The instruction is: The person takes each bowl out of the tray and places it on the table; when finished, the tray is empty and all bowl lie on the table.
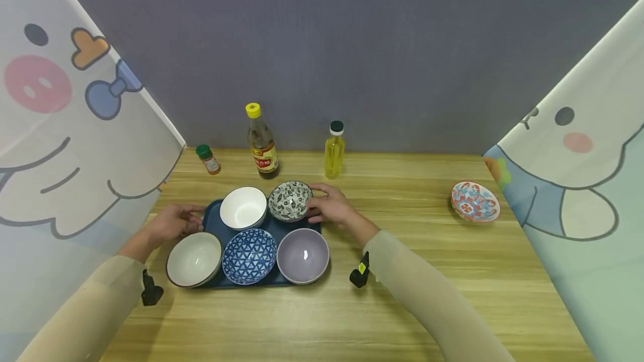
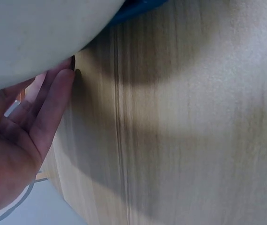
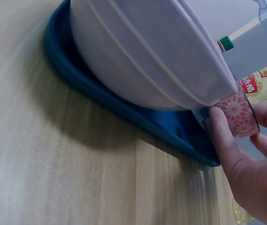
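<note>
Our right hand (image 1: 329, 205) grips the floral bowl (image 1: 290, 201) at its right side, with thumb and fingers around the edge; this bowl is at the far right corner of the dark blue tray (image 1: 213, 219), and we cannot tell if its bottom touches the tray. Our left hand (image 1: 173, 223) is at the left side of the tray, its fingers rather straight and relaxed, just beside the cream bowl (image 1: 194, 260); if it touches the tray, we cannot say. In the near row we see, from left to right, the cream bowl, which reaches over the tray's edge, the blue bowl (image 1: 249, 256) with triangles, and the purple bowl (image 1: 303, 256). Behind them is the white bowl (image 1: 244, 208), to the left of the floral one. Well apart on the right, a red and blue bowl (image 1: 475, 201) is on the wooden table (image 1: 402, 194). Farther away stand an oil bottle (image 1: 334, 155), a yellow-capped bottle (image 1: 263, 147) and a small green-capped jar (image 1: 208, 160), before the grey wall (image 1: 322, 43).
</note>
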### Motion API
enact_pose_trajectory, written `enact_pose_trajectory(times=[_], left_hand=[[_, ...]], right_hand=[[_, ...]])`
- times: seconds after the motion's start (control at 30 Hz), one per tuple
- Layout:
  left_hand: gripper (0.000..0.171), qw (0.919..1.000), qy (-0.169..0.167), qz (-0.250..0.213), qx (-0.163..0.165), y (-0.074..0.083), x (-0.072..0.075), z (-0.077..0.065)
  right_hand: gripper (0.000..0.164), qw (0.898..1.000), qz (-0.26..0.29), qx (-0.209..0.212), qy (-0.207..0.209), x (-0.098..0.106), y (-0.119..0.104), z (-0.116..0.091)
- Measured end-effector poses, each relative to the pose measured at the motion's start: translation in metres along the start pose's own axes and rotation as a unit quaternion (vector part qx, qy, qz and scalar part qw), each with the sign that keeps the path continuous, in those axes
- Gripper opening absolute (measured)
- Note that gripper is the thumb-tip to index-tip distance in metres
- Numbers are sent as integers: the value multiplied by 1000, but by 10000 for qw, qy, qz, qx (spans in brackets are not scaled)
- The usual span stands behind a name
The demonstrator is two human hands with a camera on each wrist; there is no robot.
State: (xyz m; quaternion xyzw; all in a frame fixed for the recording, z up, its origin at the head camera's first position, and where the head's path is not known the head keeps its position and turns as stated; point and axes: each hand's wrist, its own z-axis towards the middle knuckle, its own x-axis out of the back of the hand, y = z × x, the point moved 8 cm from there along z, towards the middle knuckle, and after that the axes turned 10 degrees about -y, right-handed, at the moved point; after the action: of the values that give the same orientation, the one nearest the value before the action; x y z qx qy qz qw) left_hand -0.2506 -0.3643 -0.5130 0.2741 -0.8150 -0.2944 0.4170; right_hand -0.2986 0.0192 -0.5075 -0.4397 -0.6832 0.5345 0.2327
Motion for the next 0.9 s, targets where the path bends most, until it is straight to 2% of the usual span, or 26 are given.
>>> enact_pose_trajectory(times=[0.13,0.47,0.7,0.9], left_hand=[[54,9999,32,-129,108,-1,0,-1],[53,9998,38,-88,197,-1,0,-3],[53,9999,73,-5,134,0,0,-4],[52,10000,74,-53,27,-1,0,-2]], right_hand=[[61,9999,102,37,71,0,0,-1],[57,9992,338,142,155,2,-6,-7],[55,9984,448,346,83,1,-20,-18],[53,9975,489,501,34,9,-35,-29]])
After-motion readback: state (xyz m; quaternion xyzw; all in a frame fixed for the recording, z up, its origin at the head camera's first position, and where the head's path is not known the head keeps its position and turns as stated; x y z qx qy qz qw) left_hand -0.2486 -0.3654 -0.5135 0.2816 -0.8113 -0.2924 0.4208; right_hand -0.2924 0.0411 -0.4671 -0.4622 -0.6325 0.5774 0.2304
